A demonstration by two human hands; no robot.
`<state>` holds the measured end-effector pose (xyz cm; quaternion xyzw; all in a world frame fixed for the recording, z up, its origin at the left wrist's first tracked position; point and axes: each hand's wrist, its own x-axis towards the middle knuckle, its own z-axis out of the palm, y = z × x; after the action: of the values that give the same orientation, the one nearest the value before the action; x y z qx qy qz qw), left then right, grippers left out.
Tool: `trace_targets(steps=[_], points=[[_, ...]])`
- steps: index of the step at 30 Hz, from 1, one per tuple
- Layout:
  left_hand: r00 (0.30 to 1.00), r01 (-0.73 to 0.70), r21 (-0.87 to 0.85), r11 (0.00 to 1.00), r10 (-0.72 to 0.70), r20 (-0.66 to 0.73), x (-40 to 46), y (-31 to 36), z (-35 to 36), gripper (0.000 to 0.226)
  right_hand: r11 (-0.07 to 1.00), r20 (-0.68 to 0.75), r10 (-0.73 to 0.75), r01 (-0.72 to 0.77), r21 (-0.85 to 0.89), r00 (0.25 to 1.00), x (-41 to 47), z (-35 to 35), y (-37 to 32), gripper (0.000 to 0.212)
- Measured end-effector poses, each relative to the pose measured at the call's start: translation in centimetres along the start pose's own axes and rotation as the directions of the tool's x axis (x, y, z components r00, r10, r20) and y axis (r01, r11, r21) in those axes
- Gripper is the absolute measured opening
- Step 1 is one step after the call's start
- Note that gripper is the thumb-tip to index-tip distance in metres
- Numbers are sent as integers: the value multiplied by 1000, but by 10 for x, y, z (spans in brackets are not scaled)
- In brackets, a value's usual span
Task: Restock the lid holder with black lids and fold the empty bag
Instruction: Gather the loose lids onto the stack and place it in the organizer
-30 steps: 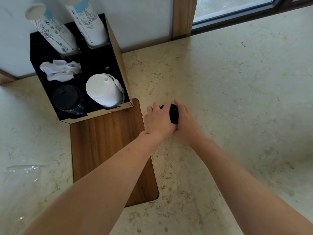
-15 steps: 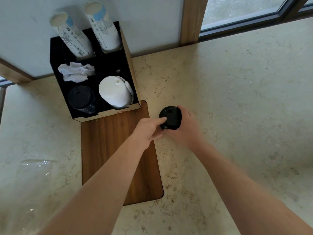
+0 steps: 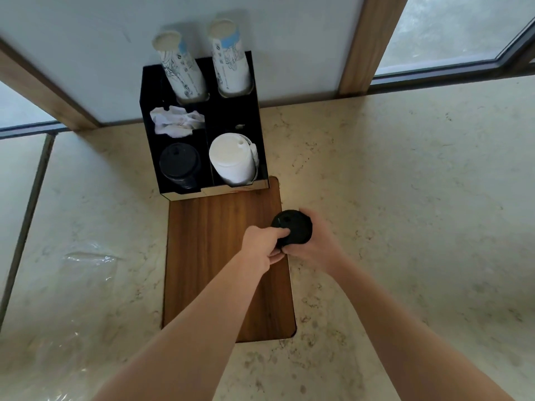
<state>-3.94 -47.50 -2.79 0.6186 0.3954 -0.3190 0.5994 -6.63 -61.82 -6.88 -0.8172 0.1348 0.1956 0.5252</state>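
- Black round plastic lids, stacked point(image 3: 292, 227), sit between both hands above the right edge of the brown wooden board point(image 3: 220, 256).
- Right hand point(image 3: 317, 241) wraps the stack from the right, fingers curled round its far side.
- Left hand point(image 3: 265, 246) closes on the stack's near left rim, thumb and fingers curled against it.
- Stack top faces the camera, tilted slightly toward the black compartmented lid holder point(image 3: 202, 125).
- Holder's front left compartment contains another dark lid stack point(image 3: 179, 166); front right holds white lids point(image 3: 231, 160).
- Crumpled white paper point(image 3: 175, 121) lies in the middle left compartment; two printed paper cup stacks point(image 3: 202, 62) stand at the back.
- Clear plastic bag point(image 3: 86, 259) lies on the cream marble counter point(image 3: 405, 198), well apart to the left.
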Motion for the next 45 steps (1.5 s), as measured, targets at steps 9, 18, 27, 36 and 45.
trace_targets(steps=[9,18,27,36,45], points=[[1000,11,-37,999,-11,17,4,-2,-3,58,849,-103,319,-236,474,942,-5,-8,-11,48],[989,43,-102,994,-28,142,-17,-2,-36,44,906,-84,331,-292,308,940,-11,-5,-26,57],[966,14,-264,965,54,252,-35,-3,-104,37,836,271,377,-451,312,886,-24,26,-71,47],[962,-150,-211,966,192,193,-38,-17,-159,40,955,102,112,-136,264,988,-44,69,-103,39],[924,-306,-295,905,357,136,-54,5,-198,46,918,71,-19,-11,396,997,-41,94,-144,42]])
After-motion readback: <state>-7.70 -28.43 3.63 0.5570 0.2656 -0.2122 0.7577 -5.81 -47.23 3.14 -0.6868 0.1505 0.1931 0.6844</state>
